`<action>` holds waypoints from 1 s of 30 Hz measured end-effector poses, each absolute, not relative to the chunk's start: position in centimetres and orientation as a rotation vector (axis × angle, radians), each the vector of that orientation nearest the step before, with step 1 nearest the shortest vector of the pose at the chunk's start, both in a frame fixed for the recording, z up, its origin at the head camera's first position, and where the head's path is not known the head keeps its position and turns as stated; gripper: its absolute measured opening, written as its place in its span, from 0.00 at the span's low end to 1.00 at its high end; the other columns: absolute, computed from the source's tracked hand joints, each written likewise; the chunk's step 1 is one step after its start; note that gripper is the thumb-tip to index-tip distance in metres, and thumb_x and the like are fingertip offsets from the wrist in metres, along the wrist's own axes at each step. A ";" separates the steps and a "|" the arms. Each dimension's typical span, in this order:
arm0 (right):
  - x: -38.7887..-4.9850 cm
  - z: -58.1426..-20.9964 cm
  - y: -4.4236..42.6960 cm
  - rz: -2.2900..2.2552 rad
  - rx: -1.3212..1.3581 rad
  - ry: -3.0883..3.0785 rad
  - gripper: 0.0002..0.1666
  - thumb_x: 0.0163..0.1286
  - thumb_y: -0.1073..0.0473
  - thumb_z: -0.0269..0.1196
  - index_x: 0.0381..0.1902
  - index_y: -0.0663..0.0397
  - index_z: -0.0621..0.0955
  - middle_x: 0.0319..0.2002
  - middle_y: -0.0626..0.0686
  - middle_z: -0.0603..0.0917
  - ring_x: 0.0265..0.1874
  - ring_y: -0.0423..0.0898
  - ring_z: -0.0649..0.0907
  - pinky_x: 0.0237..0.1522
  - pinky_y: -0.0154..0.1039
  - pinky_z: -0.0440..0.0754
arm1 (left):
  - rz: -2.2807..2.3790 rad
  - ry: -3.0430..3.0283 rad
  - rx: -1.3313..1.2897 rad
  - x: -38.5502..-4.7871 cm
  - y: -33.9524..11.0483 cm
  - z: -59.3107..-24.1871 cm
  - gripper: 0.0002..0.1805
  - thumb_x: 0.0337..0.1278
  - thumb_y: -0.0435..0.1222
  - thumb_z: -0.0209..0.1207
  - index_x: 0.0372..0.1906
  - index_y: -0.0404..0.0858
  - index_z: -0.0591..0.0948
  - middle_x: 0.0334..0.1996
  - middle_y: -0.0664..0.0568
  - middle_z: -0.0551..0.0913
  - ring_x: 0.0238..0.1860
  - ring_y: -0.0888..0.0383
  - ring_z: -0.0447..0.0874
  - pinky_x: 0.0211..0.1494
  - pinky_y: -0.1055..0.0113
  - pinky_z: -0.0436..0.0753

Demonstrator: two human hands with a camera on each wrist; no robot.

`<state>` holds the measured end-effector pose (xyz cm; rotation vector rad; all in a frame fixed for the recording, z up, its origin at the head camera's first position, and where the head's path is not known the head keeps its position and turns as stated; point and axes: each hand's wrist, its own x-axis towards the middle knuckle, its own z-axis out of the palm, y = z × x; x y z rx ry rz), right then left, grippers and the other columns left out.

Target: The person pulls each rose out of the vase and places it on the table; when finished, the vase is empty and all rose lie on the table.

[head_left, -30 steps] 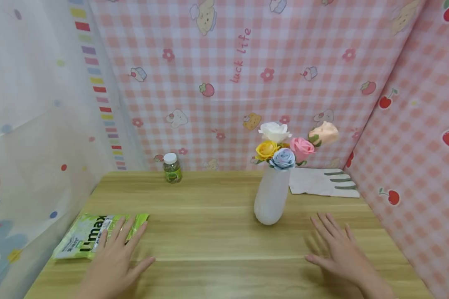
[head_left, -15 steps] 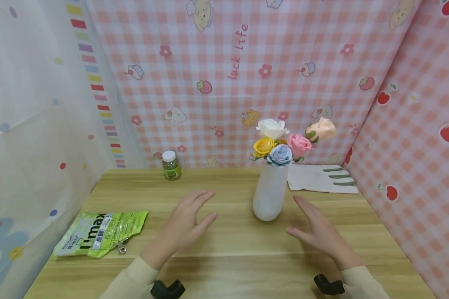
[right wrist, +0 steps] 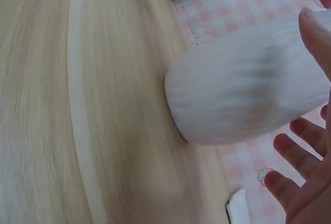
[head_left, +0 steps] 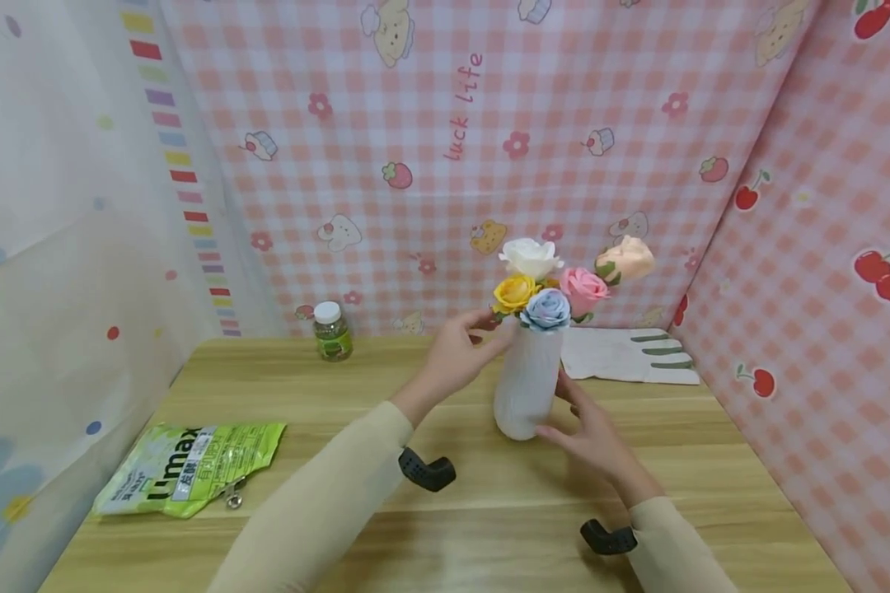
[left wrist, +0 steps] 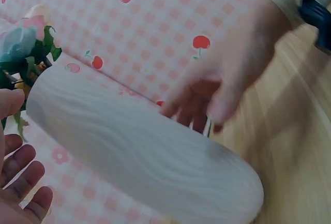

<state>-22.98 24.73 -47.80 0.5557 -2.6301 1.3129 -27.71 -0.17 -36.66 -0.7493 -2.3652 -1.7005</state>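
Note:
A white ribbed vase (head_left: 525, 385) stands upright on the table, holding white, yellow, blue, pink and peach flowers (head_left: 547, 310). My left hand (head_left: 456, 354) is at the left of its neck, just under the yellow flower; in the left wrist view its fingers (left wrist: 30, 175) are spread beside the vase (left wrist: 145, 146), with no grip on it. Low on the right side is my right hand (head_left: 589, 432), thumb and fingers parted around the vase. The right wrist view has that hand (right wrist: 307, 167) beside the vase (right wrist: 232, 87), its fingers relaxed; whether it touches is unclear.
A green bag (head_left: 193, 469) with a small metal clip (head_left: 233, 498) lies at the left of the table. The white-capped jar (head_left: 333, 333) stands at the back. Behind the vase, a white glove-like cloth (head_left: 626, 356) lies flat near the right wall.
Both hands have come off the table's front area and moved inward to the vase, the left one rising to its neck, the right one to its lower side. The vase stays standing.

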 end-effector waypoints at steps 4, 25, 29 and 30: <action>-23.5 -48.2 23.8 1.408 0.520 -2.606 0.60 0.55 0.46 0.73 0.77 0.42 0.49 0.68 0.58 0.67 0.65 0.56 0.69 0.61 0.63 0.67 | -1.842 -2.385 -0.668 -28.2 1.5 -35.8 0.24 0.55 0.47 0.66 0.55 0.41 0.81 0.50 0.52 0.82 0.46 0.55 0.81 0.44 0.64 0.83; -24.7 -49.2 22.8 1.510 0.410 -2.580 0.55 0.58 0.45 0.71 0.75 0.46 0.54 0.68 0.57 0.66 0.65 0.57 0.68 0.62 0.61 0.67 | -1.962 -2.113 -0.588 -28.5 2.4 -32.2 0.10 0.55 0.34 0.67 0.42 0.35 0.87 0.44 0.51 0.86 0.49 0.62 0.81 0.51 0.65 0.80; -24.6 -49.3 22.8 1.514 0.387 -2.578 0.55 0.57 0.44 0.71 0.75 0.49 0.54 0.67 0.58 0.67 0.65 0.58 0.69 0.61 0.61 0.68 | -1.908 -2.197 -0.614 -28.4 2.3 -32.0 0.12 0.53 0.33 0.68 0.44 0.35 0.86 0.44 0.50 0.86 0.48 0.60 0.82 0.50 0.65 0.81; -24.6 -49.3 22.8 1.515 0.380 -2.581 0.55 0.57 0.44 0.71 0.75 0.49 0.54 0.67 0.58 0.67 0.64 0.58 0.69 0.60 0.61 0.68 | -1.885 -2.241 -0.622 -28.5 2.3 -32.1 0.13 0.53 0.33 0.68 0.45 0.35 0.86 0.44 0.51 0.86 0.49 0.61 0.82 0.51 0.65 0.81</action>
